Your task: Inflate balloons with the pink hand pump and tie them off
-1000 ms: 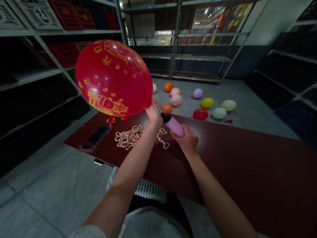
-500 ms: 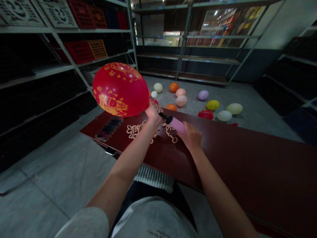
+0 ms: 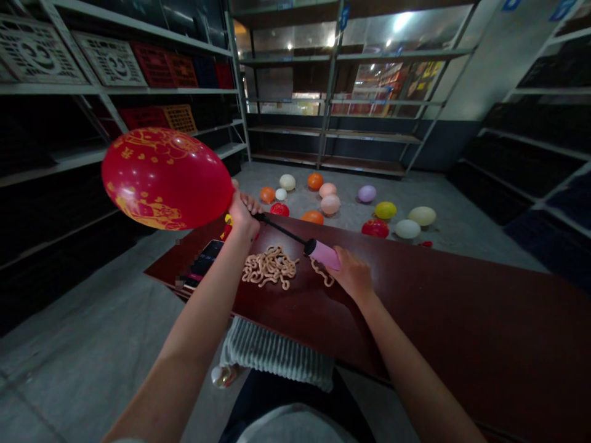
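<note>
A large inflated red balloon (image 3: 168, 178) with yellow printing hangs at the left, over the table's far left end. My left hand (image 3: 244, 212) is closed around its neck and the black nozzle end of a hand pump. The pump's pink body (image 3: 324, 254) is gripped by my right hand (image 3: 353, 271), and its thin black rod shows between the hands. Below the pump, a pile of tan twisting balloons (image 3: 271, 268) lies on the dark red table (image 3: 425, 307), with a loose one beside my right hand.
A phone (image 3: 207, 258) lies at the table's left end, near small red and yellow items (image 3: 226, 227). Several balloons, among them a purple one (image 3: 367, 194), rest on the floor beyond. Shelves (image 3: 286, 130) with crates (image 3: 111, 59) stand behind and left.
My left hand and the red balloon have moved left, away from my right hand, and more of the pump's black rod shows. The view has shifted, showing more of the upper shelves.
</note>
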{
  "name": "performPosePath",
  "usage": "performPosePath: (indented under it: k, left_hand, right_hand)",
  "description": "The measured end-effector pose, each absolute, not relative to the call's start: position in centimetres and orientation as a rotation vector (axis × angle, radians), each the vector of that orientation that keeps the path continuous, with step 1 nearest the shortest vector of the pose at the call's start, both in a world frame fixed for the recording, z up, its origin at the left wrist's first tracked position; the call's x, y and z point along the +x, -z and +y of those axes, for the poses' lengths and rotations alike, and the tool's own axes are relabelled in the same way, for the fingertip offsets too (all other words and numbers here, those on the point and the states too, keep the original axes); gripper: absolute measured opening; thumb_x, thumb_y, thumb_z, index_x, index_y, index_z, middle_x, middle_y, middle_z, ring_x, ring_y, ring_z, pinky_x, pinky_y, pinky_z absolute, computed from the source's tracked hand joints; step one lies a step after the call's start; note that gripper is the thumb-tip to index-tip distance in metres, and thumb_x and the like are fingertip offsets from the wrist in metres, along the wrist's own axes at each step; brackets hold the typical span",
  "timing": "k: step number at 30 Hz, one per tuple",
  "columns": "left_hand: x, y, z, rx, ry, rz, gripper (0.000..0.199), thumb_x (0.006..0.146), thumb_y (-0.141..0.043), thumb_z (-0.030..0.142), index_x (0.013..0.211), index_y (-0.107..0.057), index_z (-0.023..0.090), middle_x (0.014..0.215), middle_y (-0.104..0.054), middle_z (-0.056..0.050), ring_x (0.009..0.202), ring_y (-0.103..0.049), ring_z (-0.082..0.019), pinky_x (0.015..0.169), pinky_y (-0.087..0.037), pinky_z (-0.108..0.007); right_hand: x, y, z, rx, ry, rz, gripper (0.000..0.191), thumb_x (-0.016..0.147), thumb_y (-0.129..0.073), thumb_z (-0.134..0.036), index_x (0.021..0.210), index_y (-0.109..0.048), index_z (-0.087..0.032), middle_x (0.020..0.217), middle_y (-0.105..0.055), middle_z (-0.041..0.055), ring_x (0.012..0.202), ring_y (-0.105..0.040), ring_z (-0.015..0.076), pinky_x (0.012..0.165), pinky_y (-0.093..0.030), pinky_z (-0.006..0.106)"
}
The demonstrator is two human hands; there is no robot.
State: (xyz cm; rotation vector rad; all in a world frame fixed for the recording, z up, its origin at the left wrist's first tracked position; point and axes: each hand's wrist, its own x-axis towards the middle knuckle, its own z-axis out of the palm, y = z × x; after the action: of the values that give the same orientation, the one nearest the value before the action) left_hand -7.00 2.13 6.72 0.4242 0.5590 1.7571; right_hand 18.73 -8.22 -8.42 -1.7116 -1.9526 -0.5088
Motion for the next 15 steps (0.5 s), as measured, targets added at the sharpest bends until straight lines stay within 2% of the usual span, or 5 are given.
performPosePath:
  k: [8,15]
  left_hand:
    - [0.2,-10.3,2.7,0.599,-1.749,0.472,0.058,0.096,-0.044,0.053,0.054,-0.023,0.020,0.040,-0.019,0.007,0.031,-0.019,-0.007,0.034,-0.020,-0.023]
    - [7.2,-7.4,2.6,0.661,-1.640,0.473,0.058,0.097,-0.042,0.052,0.052,-0.028,0.019,0.039,-0.021,0.007,0.028,-0.022,-0.006,0.034,-0.018,-0.022]
  right_hand:
    - [20.1,8.3,-8.1,-1.752,0.294,-1.646,0.042,0.079,-0.063,-0.045,0.114,-0.061,-0.021,0.094,-0.073,0.0057,0.077,-0.067,0.0214,0.062,-0.039,0.028]
    - [20.3,8.0,-8.0,-1.801,0.242,-1.501,0.039,0.080,-0.062,-0.047,0.110,-0.063,-0.022,0.088,-0.073,0.0059,0.073,-0.065,0.0215,0.059,-0.035,0.028]
